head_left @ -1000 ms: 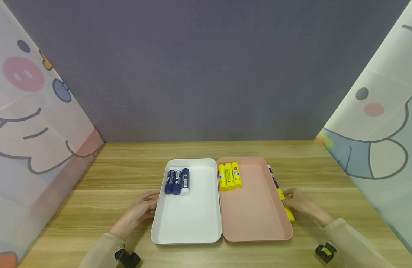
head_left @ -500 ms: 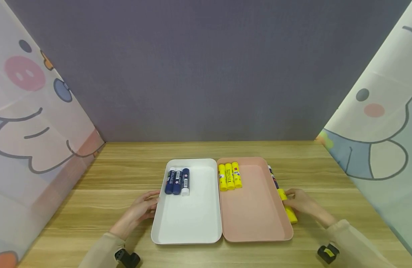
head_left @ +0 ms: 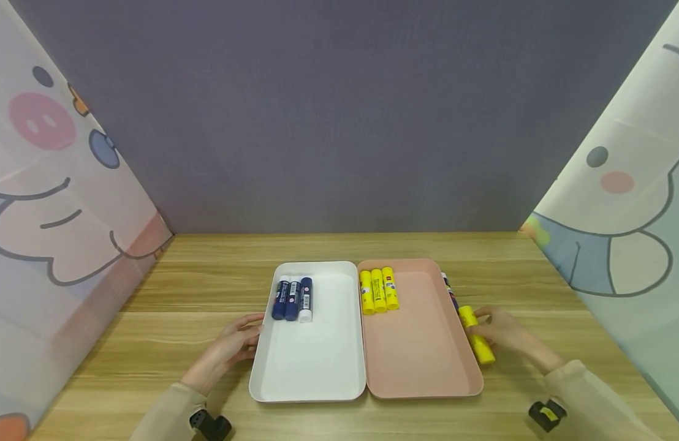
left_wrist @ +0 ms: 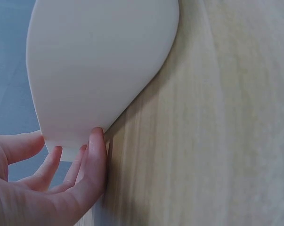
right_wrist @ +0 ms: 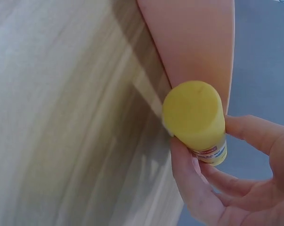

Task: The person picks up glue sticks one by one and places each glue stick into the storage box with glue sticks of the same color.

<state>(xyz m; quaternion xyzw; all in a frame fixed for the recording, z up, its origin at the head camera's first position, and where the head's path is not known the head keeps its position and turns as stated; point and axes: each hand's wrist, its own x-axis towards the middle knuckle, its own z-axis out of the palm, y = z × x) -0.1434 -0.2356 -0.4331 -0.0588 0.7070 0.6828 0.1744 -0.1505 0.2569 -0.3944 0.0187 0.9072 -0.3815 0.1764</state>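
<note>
On the right, my right hand [head_left: 499, 331] pinches a yellow glue stick [head_left: 476, 335] between thumb and fingers, just outside the pink tray [head_left: 422, 367]. The right wrist view shows the round yellow end of that glue stick [right_wrist: 192, 110] close up, near the tray's outer wall. My left hand [head_left: 226, 352] rests its fingertips against the outer left side of the white tray [head_left: 317, 373]. Several yellow glue sticks [head_left: 379, 291] lie side by side in the pink tray's far left corner. Dark blue glue sticks [head_left: 292, 300] lie in a row in the white tray.
Another dark blue stick [head_left: 450, 291] lies along the pink tray's right side, partly hidden by its wall. Both trays stand edge to edge on a wooden table [head_left: 207, 269]. A grey panel [head_left: 339, 122] rises behind, with printed cloths at both sides.
The yellow glue stick has been lifted slightly and shifted right, away from the pink tray's wall, with my right hand holding it. My left hand and both trays have stayed put.
</note>
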